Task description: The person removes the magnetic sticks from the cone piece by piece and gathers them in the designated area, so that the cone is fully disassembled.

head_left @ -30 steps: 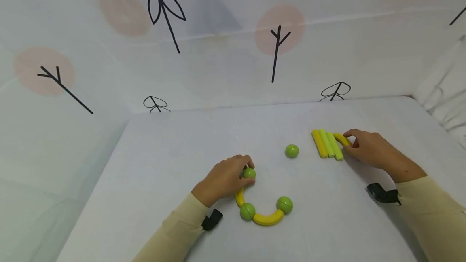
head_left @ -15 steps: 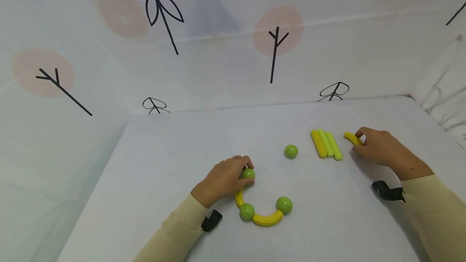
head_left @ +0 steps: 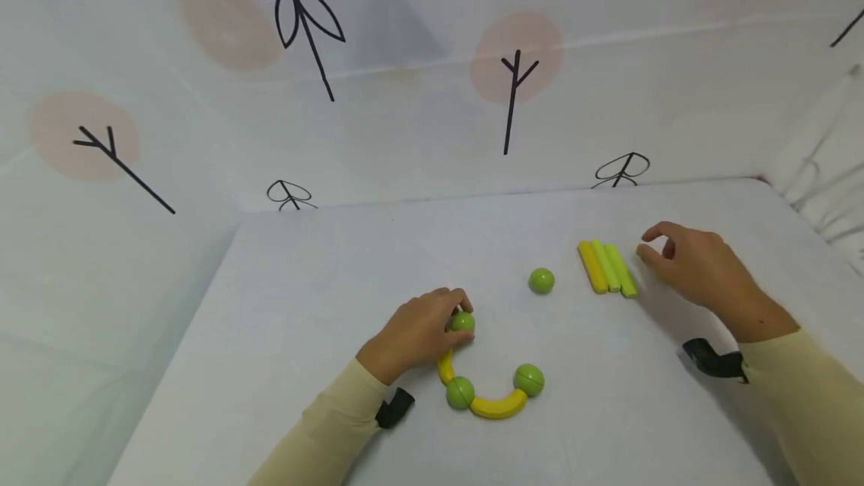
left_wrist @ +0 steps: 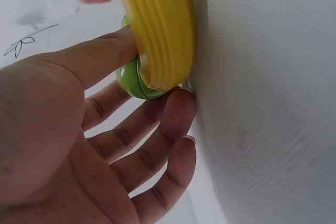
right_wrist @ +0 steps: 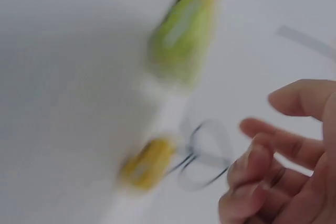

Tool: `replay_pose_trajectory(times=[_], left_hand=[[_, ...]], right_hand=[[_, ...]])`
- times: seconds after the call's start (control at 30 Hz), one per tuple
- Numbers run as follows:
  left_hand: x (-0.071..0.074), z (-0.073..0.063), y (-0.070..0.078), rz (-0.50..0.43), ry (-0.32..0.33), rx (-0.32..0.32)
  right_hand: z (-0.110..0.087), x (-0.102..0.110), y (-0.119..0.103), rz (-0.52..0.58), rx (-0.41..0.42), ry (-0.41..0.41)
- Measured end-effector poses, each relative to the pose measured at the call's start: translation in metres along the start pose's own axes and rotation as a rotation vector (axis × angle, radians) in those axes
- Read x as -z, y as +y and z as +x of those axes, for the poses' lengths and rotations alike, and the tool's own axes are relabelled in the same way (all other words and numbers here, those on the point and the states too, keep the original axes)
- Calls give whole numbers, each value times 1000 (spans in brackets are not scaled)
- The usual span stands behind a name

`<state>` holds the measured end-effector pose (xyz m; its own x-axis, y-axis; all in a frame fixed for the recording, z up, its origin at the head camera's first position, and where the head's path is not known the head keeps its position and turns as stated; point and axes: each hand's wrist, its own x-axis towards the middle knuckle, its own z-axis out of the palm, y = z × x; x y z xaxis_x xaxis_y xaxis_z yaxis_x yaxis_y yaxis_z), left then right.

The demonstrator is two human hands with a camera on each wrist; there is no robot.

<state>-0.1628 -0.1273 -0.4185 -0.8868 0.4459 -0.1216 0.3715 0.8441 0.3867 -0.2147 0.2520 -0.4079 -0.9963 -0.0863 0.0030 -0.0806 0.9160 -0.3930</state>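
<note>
My left hand (head_left: 418, 332) pinches a green ball (head_left: 463, 322) between thumb and fingers; in the left wrist view a ribbed yellow curved piece (left_wrist: 160, 30) adjoins the green ball (left_wrist: 131, 80). In the head view that curved piece (head_left: 446, 367) leads to a second green ball (head_left: 460, 393), then another yellow curved piece (head_left: 498, 405) and a third ball (head_left: 529, 379). My right hand (head_left: 695, 265) hovers right of the sticks, thumb and fingers apart, holding nothing. The right wrist view has a blurred yellow piece (right_wrist: 147, 163) apart from the fingers; the hand hides it from the head camera.
One yellow stick (head_left: 593, 267) and two yellow-green sticks (head_left: 613, 267) lie side by side at the back right of the white table (head_left: 324, 268). A loose green ball (head_left: 541, 280) sits left of them. A patterned cloth wall (head_left: 405, 126) stands behind the table.
My right hand carried a yellow curved piece rightward away from the sticks, then let it go and lifted, its fingers parting. My left hand stays on the green ball.
</note>
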Motion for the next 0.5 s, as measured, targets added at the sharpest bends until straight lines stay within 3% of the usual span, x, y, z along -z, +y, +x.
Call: replay_pose_trajectory(times=[0.13, 0.2, 0.33, 0.5], left_hand=[[0, 0, 2, 32, -3, 42], [2, -2, 2, 52, -10, 84], [6, -7, 0, 102, -76, 157], [11, -10, -2, 87, -172, 143]], right_hand=[[-14, -4, -42, 82, 157, 50], [-19, -10, -64, 96, 220, 36], [-23, -26, -104, 138, 306, -55], [-23, -45, -141, 196, 408, -190]])
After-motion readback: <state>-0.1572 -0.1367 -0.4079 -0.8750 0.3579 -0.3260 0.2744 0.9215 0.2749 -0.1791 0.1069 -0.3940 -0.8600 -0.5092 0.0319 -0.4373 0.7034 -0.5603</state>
